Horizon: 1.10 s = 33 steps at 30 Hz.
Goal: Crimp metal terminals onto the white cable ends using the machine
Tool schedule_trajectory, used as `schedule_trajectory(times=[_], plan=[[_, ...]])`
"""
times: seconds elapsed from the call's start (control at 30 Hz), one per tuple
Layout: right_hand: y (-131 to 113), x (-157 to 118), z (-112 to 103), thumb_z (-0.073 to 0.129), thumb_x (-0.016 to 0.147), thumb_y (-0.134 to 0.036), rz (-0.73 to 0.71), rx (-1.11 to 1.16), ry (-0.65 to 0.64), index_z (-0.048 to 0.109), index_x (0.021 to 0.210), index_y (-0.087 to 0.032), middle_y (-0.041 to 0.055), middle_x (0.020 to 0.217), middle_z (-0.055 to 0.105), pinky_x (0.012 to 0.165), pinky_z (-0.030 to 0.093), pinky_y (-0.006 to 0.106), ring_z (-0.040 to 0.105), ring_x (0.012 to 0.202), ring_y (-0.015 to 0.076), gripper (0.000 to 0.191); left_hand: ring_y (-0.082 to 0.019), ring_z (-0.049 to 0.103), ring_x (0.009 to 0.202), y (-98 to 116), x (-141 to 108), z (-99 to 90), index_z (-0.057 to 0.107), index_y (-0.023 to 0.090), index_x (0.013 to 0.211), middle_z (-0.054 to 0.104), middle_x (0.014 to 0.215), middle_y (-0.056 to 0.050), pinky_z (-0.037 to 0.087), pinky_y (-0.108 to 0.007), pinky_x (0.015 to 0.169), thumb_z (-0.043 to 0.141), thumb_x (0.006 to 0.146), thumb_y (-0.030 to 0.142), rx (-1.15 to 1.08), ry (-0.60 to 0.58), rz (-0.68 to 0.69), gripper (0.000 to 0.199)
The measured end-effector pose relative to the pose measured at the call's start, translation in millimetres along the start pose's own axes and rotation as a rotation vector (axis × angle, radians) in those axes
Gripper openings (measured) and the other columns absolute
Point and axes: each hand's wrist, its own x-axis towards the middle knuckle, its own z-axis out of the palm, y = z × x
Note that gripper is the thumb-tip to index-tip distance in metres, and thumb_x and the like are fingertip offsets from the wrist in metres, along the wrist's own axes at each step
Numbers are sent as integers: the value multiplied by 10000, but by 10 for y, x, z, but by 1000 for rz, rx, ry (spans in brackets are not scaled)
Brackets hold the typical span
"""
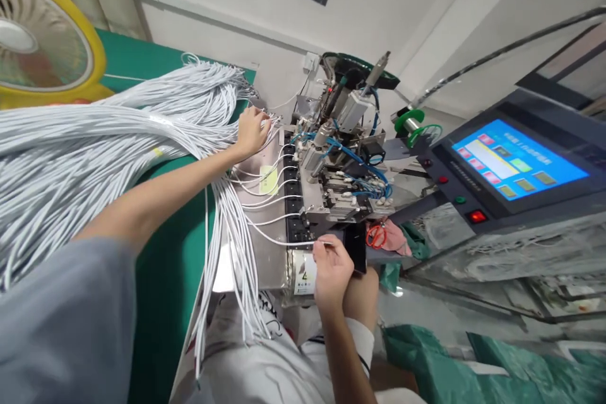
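Note:
A large bundle of white cables runs across from the left toward the machine. At the far end of the machine's row of black slots, my left hand has its fingers curled over cable ends, which they partly hide. Pinched between the thumb and fingers of my right hand is a single white cable, near its tip, at the near end of the row. Several other cables arch into the black slots of the metal wire-processing machine. Loose cable ends hang over the table's front edge.
A yellow fan stands at the far left on the green tabletop. To the right is a control panel with a lit screen. Orange-handled scissors and a pink cloth lie beside the machine; a dark phone-like slab is near my right hand.

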Motion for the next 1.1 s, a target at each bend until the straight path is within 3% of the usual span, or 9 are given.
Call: schedule_trajectory(times=[0.07,0.13,0.23,0.33,0.53,0.77,0.93,1.0,1.1], plan=[[-14,11,-36,651,753,-263,37,68,-32,593,724,-155,-4,703,518,531,370,221,451,576,82,126,-184,527,836,231,-340,-217,587,134,832,579,839,-87,412,-322,797,361,935,324,-256,180,157,313],[-54,8,-41,658,751,-276,90,140,-34,607,722,-156,-9,690,513,508,343,219,419,552,73,133,-126,484,625,525,-759,-413,550,152,715,511,644,-20,412,-259,657,363,940,327,-503,161,349,341],[-145,4,-2,681,733,-284,160,234,-29,639,751,-165,-9,694,527,489,330,213,415,541,68,127,-111,530,658,918,-1311,-622,602,146,876,588,760,-35,421,-222,634,444,919,279,-714,-245,611,211],[-236,2,38,685,732,-256,155,274,-48,659,751,-175,-12,695,540,509,363,215,432,545,67,87,-117,568,694,1104,-1584,-688,623,136,947,618,787,-52,438,-217,645,419,933,247,-849,-484,630,234],[-294,-11,29,664,752,-201,58,221,-123,686,754,-197,-13,708,571,554,408,225,469,567,74,22,-128,577,685,1079,-1579,-708,633,117,992,631,784,-75,441,-219,608,472,907,222,-923,-469,676,211],[-360,112,-96,617,778,-221,18,16,-192,716,780,-181,25,742,610,546,424,237,543,639,110,106,-96,524,586,1089,-1585,-716,629,137,812,606,670,-37,406,-195,539,489,892,185,-879,-420,654,168],[-526,233,-223,654,722,-239,62,-179,-315,722,707,-165,-19,554,492,441,331,214,418,497,81,102,-105,525,593,1109,-1605,-735,624,136,841,594,668,-45,416,-211,539,459,898,185,-844,-446,703,181],[-488,217,-212,671,706,-256,97,-141,-305,725,698,-167,-35,513,445,435,321,214,385,474,77,104,-103,522,581,1114,-1627,-736,622,138,825,592,652,-42,419,-210,530,471,889,175,-850,-417,707,169],[-347,123,-129,653,728,-281,116,21,-206,712,688,-172,-3,597,546,481,370,237,454,523,97,131,-95,539,581,1116,-1670,-721,619,142,804,615,664,-41,437,-203,534,508,873,169,-865,-351,704,134]])
